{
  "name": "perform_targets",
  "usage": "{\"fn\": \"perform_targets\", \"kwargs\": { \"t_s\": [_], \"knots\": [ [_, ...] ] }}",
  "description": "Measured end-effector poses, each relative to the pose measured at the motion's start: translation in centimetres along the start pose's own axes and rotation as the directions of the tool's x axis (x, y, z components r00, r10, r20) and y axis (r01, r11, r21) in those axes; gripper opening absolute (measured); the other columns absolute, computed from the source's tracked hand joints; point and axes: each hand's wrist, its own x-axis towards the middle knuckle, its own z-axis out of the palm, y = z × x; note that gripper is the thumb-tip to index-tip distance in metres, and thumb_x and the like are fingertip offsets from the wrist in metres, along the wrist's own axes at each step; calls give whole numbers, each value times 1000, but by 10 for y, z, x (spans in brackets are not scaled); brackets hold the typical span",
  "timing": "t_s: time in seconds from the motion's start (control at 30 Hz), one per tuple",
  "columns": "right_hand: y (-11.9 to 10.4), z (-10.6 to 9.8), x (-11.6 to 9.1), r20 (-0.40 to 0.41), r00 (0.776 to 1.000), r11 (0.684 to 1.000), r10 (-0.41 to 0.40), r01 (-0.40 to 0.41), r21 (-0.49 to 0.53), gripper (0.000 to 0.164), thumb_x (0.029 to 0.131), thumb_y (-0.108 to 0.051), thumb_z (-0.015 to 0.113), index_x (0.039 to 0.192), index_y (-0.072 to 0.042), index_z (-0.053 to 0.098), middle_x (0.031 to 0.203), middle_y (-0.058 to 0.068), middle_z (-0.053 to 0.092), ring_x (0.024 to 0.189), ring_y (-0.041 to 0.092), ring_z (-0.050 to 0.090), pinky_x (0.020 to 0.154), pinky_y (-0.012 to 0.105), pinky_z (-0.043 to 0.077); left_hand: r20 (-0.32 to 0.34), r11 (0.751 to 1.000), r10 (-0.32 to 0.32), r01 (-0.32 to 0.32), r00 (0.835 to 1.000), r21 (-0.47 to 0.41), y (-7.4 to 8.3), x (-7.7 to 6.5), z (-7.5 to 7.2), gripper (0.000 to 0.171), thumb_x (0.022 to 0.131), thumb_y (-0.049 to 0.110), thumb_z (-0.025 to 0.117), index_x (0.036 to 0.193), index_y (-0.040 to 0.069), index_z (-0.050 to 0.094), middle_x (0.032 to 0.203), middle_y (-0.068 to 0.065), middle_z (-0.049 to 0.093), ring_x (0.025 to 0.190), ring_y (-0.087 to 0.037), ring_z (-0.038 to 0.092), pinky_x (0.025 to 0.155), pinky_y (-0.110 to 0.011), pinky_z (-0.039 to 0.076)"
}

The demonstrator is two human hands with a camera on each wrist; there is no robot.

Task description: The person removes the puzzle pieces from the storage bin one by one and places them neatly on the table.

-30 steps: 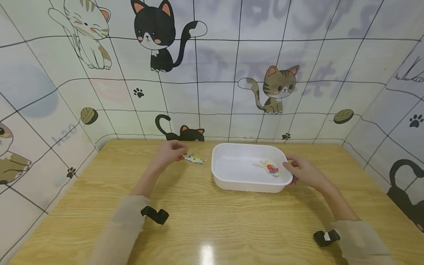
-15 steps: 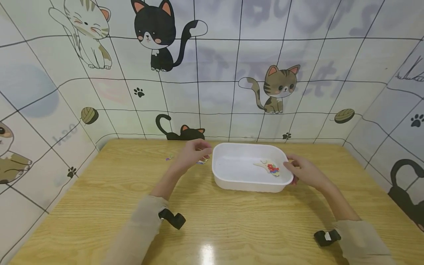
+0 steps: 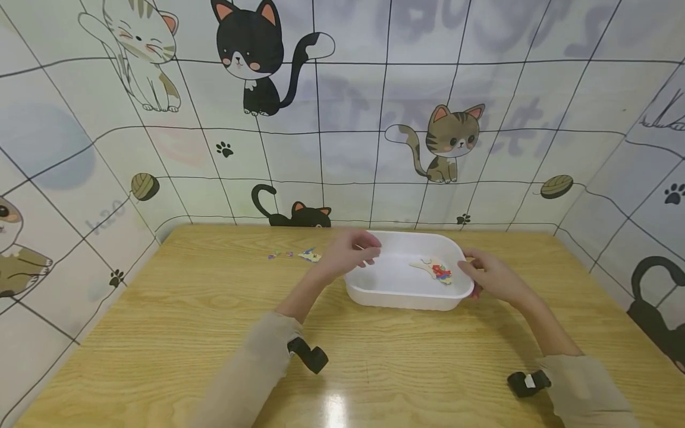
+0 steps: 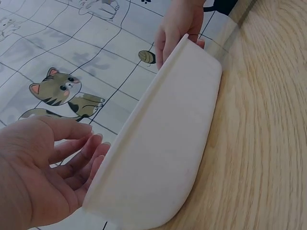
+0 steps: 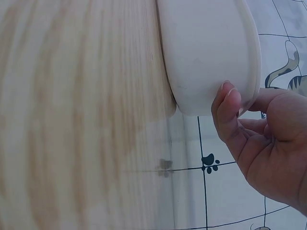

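Head view: 1 white, rounded-rectangular plastic tray (image 3: 396,300) stands on the light wood-grain table (image 3: 428,368), its long axis running roughly 9 to 3 o'clock. Inside, toward 3 o'clock, lies a small, flat, pale printed scrap (image 3: 441,273) with red, blue and yellow patches; whether it is 1 piece or several, I cannot tell. Its narrow pale tip points between 9 and 10 o'clock — the long axis slants down toward 4.

Compared with 1.0 s ago, the left hand (image 3: 350,252) has moved from the table to above the tray's 10 o'clock corner. A flat yellow-and-blue scrap (image 3: 308,256) and 2 tiny purplish bits (image 3: 272,256) now show on the table beyond the tray's 9 o'clock end. The tray and right hand (image 3: 489,273) look unmoved.

Right hand: it grips the tray's 3 o'clock end, fingers against the outer wall. Left hand: fingers bent, tips close together — whether they pinch anything, I cannot tell.
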Motion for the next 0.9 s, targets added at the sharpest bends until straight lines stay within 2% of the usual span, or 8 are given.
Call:
{"fn": "perform_targets", "kwargs": {
  "t_s": [0.17,0.33,0.4,0.57,0.63,0.73,0.9],
  "knots": [
    [-1,-1,0,0,1000,1000,-3,3,4,48,108,-15,49,144,13,36,94,20,63,60,22,62,55,38,57,16,999,-25,25,1000,45,-1,11,14,18,98,14,66,112,2,68,101,-13,71,90,-32,69,75,-33,58],
    [-2,0,0,3,1000,1000,-8,8,14,48,107,-14,50,144,14,35,94,20,63,60,22,62,55,36,57,20,996,-65,63,998,70,-1,21,27,16,97,13,68,110,4,70,97,-6,71,83,-17,66,72,-29,56],
    [-2,-1,0,3,1000,1000,-10,9,15,50,108,-14,49,145,14,34,94,20,63,60,21,62,54,36,57,20,994,-73,71,997,83,-1,25,31,15,97,13,68,109,4,71,95,-4,71,84,-17,67,71,-27,56],
    [-1,-1,-1,-2,1000,1000,-6,6,13,51,108,-15,49,146,14,33,93,19,63,59,22,61,54,37,57,17,991,-95,93,995,96,0,33,40,15,96,13,69,108,4,72,93,-4,70,92,-27,70,70,-25,55],
    [-1,-1,-1,-2,1000,1000,-5,5,9,51,108,-15,50,146,14,33,94,19,63,59,22,61,54,37,57,10,988,-113,111,994,111,-2,37,44,15,95,13,70,107,4,72,91,-3,70,89,-26,70,69,-24,54],
    [-1,0,0,-4,1000,1000,-3,3,-3,51,107,-15,50,146,14,33,95,20,63,60,22,62,55,38,57,0,979,-131,130,991,159,-5,43,50,14,94,14,72,105,6,73,91,-1,69,84,-16,66,68,-22,51],
    [0,0,0,-8,1000,1000,4,-4,-14,52,107,-15,51,146,15,32,98,21,63,60,22,62,55,38,57,4,965,-128,124,992,232,-5,51,60,15,92,11,73,105,5,73,95,-2,70,82,-9,60,69,-20,48]
  ]
}}
